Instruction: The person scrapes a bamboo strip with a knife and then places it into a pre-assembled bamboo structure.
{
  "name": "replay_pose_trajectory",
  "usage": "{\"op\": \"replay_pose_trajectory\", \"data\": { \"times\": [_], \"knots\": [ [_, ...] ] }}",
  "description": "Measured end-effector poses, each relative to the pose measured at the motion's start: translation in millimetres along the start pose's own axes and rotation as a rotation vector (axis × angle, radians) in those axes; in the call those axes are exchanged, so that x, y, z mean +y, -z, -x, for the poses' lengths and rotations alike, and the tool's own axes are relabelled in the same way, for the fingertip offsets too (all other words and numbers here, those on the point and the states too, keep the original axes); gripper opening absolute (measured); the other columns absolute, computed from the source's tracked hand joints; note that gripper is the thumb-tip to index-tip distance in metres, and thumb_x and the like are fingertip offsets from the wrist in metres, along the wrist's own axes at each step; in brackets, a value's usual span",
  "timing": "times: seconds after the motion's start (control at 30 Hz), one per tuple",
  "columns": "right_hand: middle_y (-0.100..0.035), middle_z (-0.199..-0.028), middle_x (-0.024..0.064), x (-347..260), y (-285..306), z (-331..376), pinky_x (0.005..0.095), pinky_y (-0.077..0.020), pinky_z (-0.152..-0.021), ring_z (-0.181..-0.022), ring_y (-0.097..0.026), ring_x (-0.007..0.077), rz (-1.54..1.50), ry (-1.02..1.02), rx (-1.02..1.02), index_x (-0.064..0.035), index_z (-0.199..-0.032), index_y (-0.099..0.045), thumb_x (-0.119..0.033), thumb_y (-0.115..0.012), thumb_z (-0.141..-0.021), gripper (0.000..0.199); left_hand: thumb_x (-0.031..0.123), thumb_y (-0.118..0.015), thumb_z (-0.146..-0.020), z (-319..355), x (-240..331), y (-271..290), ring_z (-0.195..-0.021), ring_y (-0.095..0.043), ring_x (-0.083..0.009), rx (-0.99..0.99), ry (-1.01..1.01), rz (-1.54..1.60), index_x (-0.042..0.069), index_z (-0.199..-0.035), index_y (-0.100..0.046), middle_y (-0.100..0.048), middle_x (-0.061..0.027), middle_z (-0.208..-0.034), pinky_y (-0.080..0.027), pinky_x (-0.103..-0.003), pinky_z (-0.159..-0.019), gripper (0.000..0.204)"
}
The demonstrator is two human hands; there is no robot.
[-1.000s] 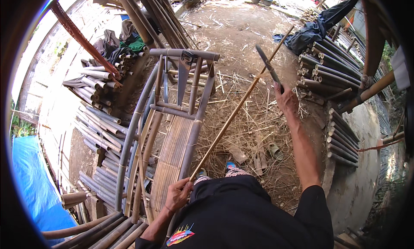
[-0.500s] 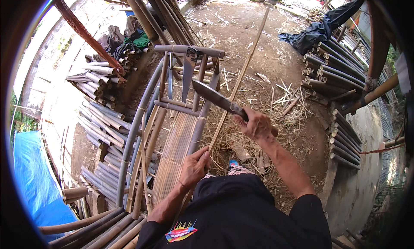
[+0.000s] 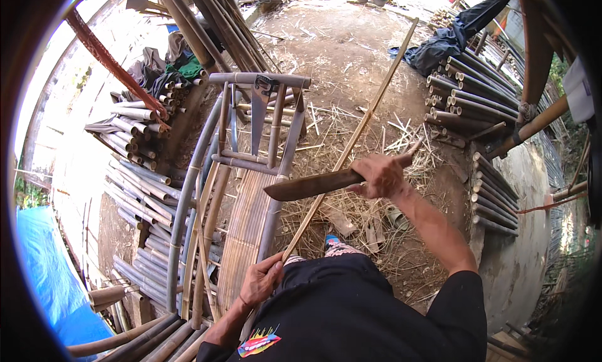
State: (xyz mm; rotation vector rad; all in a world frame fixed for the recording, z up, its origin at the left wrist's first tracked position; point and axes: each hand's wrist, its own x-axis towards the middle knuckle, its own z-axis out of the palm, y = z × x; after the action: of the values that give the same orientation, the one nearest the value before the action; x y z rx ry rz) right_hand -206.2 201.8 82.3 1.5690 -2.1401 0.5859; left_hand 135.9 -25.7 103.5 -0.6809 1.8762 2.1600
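My left hand point(image 3: 260, 279) grips the near end of a long thin bamboo strip point(image 3: 360, 127) that runs up and to the right over the ground. My right hand point(image 3: 382, 175) holds a machete point(image 3: 310, 185) by its handle, blade pointing left and lying across the strip about midway along. A bamboo chair frame point(image 3: 251, 167) with a slatted seat lies on the ground just left of the strip. My dark shirt fills the lower middle.
Stacks of cut bamboo poles point(image 3: 135, 174) lie at left and more bamboo poles point(image 3: 467, 99) at right. Shavings and straw point(image 3: 370, 218) litter the dirt. A blue tarp point(image 3: 53, 280) sits lower left, a dark cloth point(image 3: 448, 39) upper right, a concrete wall point(image 3: 523, 236) at right.
My right hand swung the machete down from raised high at right to across the strip. The strip's far end shifted slightly. My left hand kept its grip.
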Motion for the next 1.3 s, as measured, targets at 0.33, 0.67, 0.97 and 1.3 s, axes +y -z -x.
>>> {"op": "replay_pose_trajectory", "data": {
  "times": [0.33, 0.67, 0.97, 1.3],
  "knots": [
    [-0.047, -0.059, -0.0028, 18.7, 39.5, -3.9, 0.027, -0.0324, -0.034, -0.044, -0.04, 0.0084, -0.24, -0.807, 0.046, -0.0098, -0.086, -0.054, -0.073, -0.034, -0.089, 0.066, 0.026, -0.054, -0.099, -24.0, 14.8, -0.3, -0.056, -0.043, -0.0046, -0.115, -0.021, 0.059, 0.0, -0.13, -0.053, -0.048, 0.004, -0.069, -0.035, -0.021, -0.048, 0.041],
    [-0.062, -0.068, 0.0128, -119.4, -8.7, -10.2, 0.0404, -0.0532, -0.053, -0.061, -0.066, 0.0299, -0.241, -0.496, -0.213, -0.0083, -0.091, -0.059, -0.066, -0.048, -0.088, 0.059, 0.023, -0.058, -0.096, -93.2, 58.7, -41.8, -0.058, -0.047, -0.0037, 0.184, -0.095, -0.059, -0.004, -0.123, -0.059, -0.057, 0.0017, -0.071, -0.038, -0.02, -0.05, 0.038],
    [-0.055, -0.057, 0.0013, -23.7, 1.0, -7.2, 0.0314, -0.046, -0.041, -0.047, -0.054, 0.0122, -0.098, -0.801, -0.299, -0.0124, -0.081, -0.054, -0.073, -0.03, -0.091, 0.065, 0.014, -0.057, -0.095, -45.5, 29.8, -26.0, -0.065, -0.049, -0.0078, 0.16, -0.183, -0.351, -0.003, -0.121, -0.06, -0.057, -0.004, -0.072, -0.041, -0.025, -0.057, 0.032],
    [-0.05, -0.055, -0.0004, -3.6, 6.4, 3.0, 0.0334, -0.0467, -0.04, -0.044, -0.052, 0.0131, -0.041, -0.769, -0.264, -0.0113, -0.081, -0.053, -0.075, -0.029, -0.089, 0.068, 0.01, -0.058, -0.093, 2.0, -9.1, 11.6, -0.071, -0.058, -0.0125, 0.108, -0.155, -0.334, -0.003, -0.117, -0.061, -0.063, -0.0119, -0.08, -0.047, -0.028, -0.064, 0.028]
  ]
}}
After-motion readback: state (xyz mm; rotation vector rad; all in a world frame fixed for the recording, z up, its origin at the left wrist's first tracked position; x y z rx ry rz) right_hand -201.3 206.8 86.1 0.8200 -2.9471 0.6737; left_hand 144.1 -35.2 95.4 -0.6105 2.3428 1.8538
